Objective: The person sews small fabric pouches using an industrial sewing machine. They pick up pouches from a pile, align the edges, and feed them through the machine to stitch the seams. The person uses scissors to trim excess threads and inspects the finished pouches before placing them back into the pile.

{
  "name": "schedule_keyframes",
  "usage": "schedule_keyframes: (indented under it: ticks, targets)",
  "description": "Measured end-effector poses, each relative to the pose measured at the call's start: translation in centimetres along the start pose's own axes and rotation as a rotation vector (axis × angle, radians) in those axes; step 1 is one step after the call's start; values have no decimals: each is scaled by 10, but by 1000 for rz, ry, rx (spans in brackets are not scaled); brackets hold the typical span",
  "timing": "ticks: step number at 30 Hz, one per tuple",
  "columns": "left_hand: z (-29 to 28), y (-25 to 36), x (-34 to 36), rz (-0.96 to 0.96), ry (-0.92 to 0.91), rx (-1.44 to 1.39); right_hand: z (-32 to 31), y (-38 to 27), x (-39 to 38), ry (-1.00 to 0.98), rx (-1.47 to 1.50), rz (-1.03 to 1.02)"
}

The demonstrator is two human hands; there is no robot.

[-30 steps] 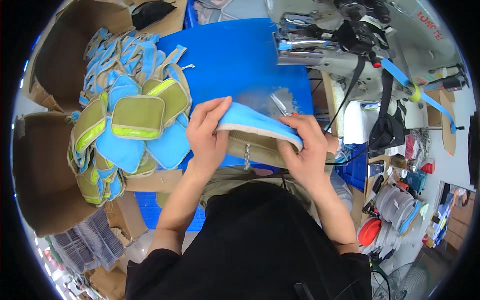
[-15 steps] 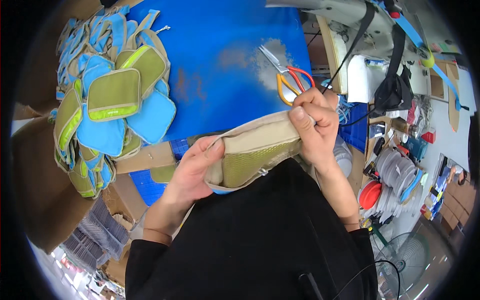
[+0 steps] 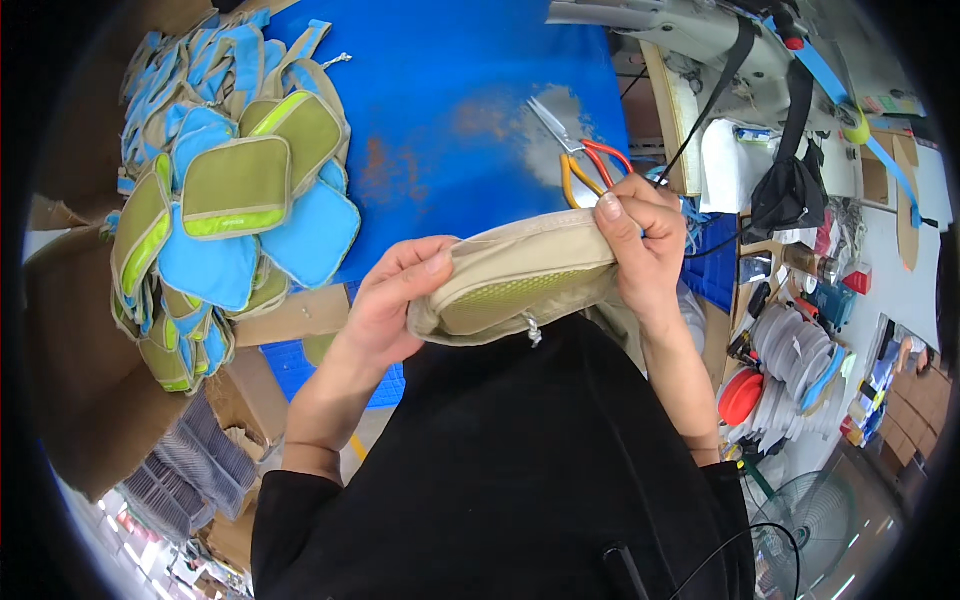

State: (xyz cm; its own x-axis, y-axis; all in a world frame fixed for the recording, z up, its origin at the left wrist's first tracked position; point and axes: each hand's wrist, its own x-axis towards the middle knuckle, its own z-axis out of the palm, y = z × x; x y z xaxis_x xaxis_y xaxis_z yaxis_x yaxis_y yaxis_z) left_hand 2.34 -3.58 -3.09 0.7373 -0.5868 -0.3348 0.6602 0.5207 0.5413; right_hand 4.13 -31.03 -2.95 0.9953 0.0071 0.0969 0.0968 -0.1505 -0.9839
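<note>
A beige fabric pouch point(image 3: 535, 262) with an olive mesh panel is stretched between my hands, just above my lap at the table's near edge. My left hand point(image 3: 392, 295) pinches its left end between thumb and fingers. The upper right corner is gripped by my right hand point(image 3: 645, 240), thumb on top and fingers curled behind. A short whitish cord end point(image 3: 533, 330) dangles from the pouch's lower edge. Right behind my right hand lie scissors point(image 3: 575, 150) with red and orange handles, blades pointing away. The pouch's back and inside are hidden.
Many blue, olive and beige sewn pouches point(image 3: 237, 187) are heaped at the left of the blue table point(image 3: 440, 110). Cardboard boxes point(image 3: 85, 380) stand below them. A sewing machine point(image 3: 690, 30) is at the far right, with white spools point(image 3: 790, 350) and a fan point(image 3: 810, 510) nearer.
The pouch has turned so its beige side edge and rim show more and its mesh less. My left hand has risen slightly, and the cord end now hangs freely.
</note>
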Motion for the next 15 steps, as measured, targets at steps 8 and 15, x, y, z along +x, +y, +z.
schedule_keyframes:
  ticks: [8,15]
  targets:
    - [-2,19,6,81,100,187,4,10,4,-102,56,171]
    - [-5,21,12,130,86,262,8,-5,3,-42,39,86]
